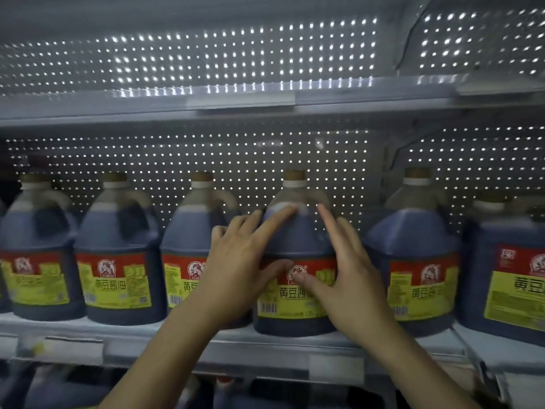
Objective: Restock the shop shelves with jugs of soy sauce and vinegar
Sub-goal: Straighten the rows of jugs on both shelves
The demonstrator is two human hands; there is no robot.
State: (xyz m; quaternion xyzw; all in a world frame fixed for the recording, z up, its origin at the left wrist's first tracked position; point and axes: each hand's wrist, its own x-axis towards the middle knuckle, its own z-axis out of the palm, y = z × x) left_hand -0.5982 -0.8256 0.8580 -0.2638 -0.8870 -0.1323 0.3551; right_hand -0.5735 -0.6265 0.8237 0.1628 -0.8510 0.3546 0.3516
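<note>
Here your left hand (236, 261) and right hand (348, 261) pressed flat, fingers spread wide, against one shelved soy sauce jug (298, 240)

The single head-worn camera looks straight ahead and slightly down, close in front of a grey metal shop shelf (265, 335) with a perforated back panel (206, 160). Its wide lens bends the shelf edges. Both forearms enter from the bottom edge, reaching forward into the middle of the view.
</note>
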